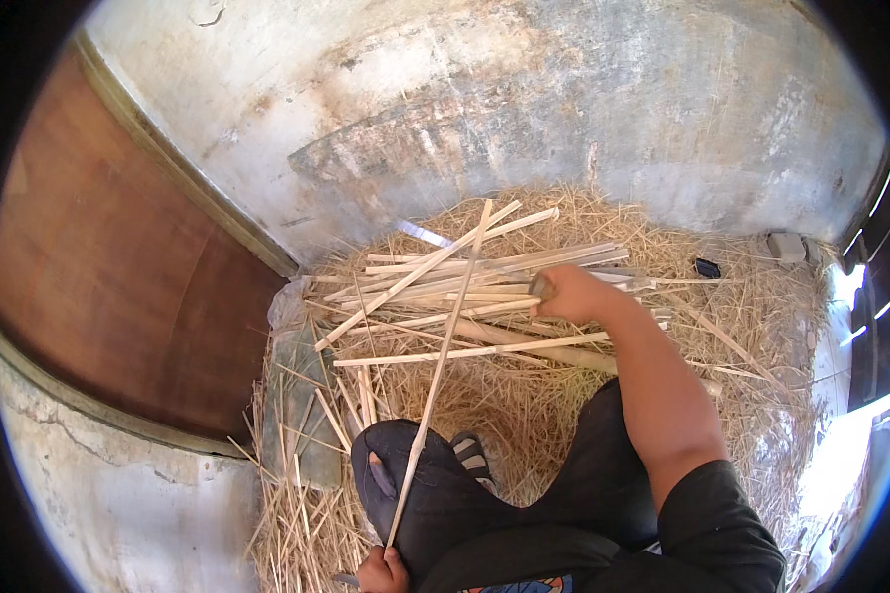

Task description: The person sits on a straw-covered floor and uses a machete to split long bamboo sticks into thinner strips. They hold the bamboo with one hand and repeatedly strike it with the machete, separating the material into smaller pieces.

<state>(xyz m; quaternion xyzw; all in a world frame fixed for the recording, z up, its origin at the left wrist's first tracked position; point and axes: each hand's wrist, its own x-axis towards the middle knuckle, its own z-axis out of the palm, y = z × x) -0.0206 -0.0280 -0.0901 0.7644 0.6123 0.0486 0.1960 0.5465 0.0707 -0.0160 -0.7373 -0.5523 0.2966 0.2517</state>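
Observation:
My left hand [384,571], at the lower edge, is closed round the near end of a long, thin bamboo strip [435,381]. The strip slants up across my left thigh, and its far end lies over a pile of split bamboo strips [485,287]. A small grey tip [346,580] shows beside this hand; its kind is unclear. My right arm reaches forward, and the right hand [572,295] is curled at the right side of the pile. A greyish-brown bit [542,287] shows at its fingers, too small to name.
Straw and shavings [682,222] cover the floor round my legs. A brown door panel [119,257] stands at left, a stained wall [564,109] ahead. At the right lie a small black object [707,268] and a grey block [787,247]. A thicker bamboo pole [554,351] lies before the pile.

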